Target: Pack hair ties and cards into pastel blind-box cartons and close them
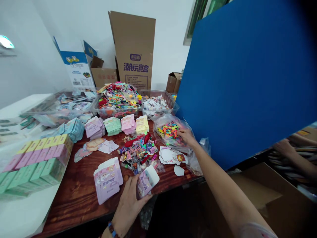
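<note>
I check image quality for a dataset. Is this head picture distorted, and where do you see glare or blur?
In the head view, wide-angle distortion curves the wooden table's edge and stretches the right forearm; the bright lamp glares at upper left; the blue board falls dark toward its top corner; the left hand and right hand show no strong blur.

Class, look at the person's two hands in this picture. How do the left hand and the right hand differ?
The left hand grips a pink card, while the right hand rests on a clear plastic bag of colourful pieces. The left hand is at the table's near edge; the right hand reaches further across. The left wrist wears a beaded bracelet; the right wrist shows none. Both hands are bare and over the wooden table.
</note>
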A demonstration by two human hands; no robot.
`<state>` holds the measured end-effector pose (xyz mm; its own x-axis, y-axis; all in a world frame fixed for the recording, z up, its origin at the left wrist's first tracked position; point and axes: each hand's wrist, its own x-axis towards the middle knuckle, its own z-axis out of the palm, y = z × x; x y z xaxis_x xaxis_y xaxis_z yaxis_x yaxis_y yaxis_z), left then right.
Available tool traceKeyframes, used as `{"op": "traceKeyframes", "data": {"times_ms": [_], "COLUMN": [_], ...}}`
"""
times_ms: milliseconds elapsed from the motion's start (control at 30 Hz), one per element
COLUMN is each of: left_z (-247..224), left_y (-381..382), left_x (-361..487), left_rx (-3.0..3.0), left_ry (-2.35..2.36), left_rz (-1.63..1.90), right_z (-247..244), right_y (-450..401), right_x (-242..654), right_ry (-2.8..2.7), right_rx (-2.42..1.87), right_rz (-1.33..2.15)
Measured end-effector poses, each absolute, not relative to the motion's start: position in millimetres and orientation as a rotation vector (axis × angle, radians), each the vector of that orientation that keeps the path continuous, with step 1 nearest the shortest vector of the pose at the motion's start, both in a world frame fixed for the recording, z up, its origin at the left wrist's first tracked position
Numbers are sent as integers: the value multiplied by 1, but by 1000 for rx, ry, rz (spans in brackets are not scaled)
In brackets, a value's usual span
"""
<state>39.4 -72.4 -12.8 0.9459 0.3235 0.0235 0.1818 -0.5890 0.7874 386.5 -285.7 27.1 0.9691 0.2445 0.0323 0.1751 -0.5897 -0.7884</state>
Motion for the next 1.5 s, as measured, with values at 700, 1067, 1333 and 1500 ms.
{"op": "traceKeyframes", "data": {"times_ms": [700, 1067, 1333, 1500], "left_z": [4, -7, -15, -18], "left_y": [-78, -68, -62, -60], "left_x": [59, 17, 6, 2], "left_rx": [2295, 2010, 2073, 2091], "left_ry": [373, 646, 655, 662], "left_rz": [373, 392, 401, 408], "right_z": [70, 30, 1, -2], "right_y": [-226, -242, -221, -223], "right_x": [215, 238, 235, 249], "right_ry": [-904, -819, -848, -835], "right_rx": [-1860, -2354, -2483, -2379], "right_rz": [741, 423, 443, 534]}}
